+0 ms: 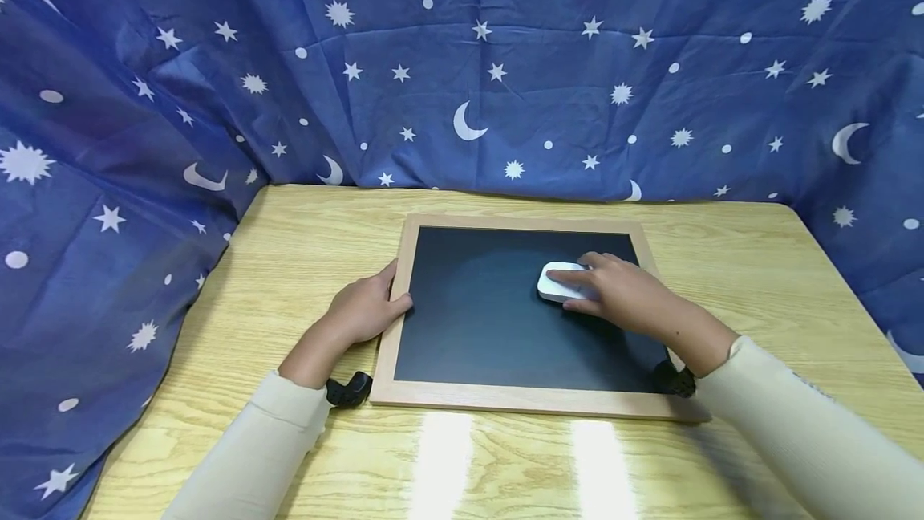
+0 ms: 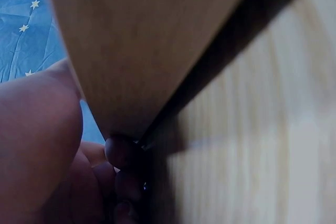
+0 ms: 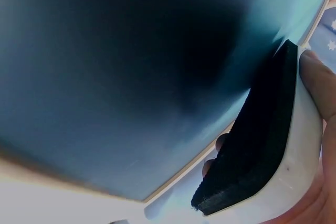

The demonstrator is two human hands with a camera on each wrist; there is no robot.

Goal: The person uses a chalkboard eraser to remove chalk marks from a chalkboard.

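Observation:
A small blackboard [image 1: 469,327] with a light wooden frame lies on the wooden table. My left hand [image 1: 364,307] grips the frame's left side, thumb over its face; in the left wrist view, fingertips [image 2: 119,153] come up at the edge of the wooden frame [image 2: 131,45]. Over the upper right part of the black surface, my right hand [image 1: 635,295] holds a white blackboard eraser [image 1: 554,284]. The right wrist view shows the eraser's dark felt pad [image 3: 252,140] turned toward the board, with fingers and thumb on opposite sides of its white body [image 3: 296,156].
Bare table [image 1: 289,247] shows around the board, with bright light reflections at the front. A blue curtain [image 1: 404,103] with white stars and moons hangs behind and along the sides. Dark wrist devices [image 1: 350,390] sit below both wrists, the right one over the board's lower right corner.

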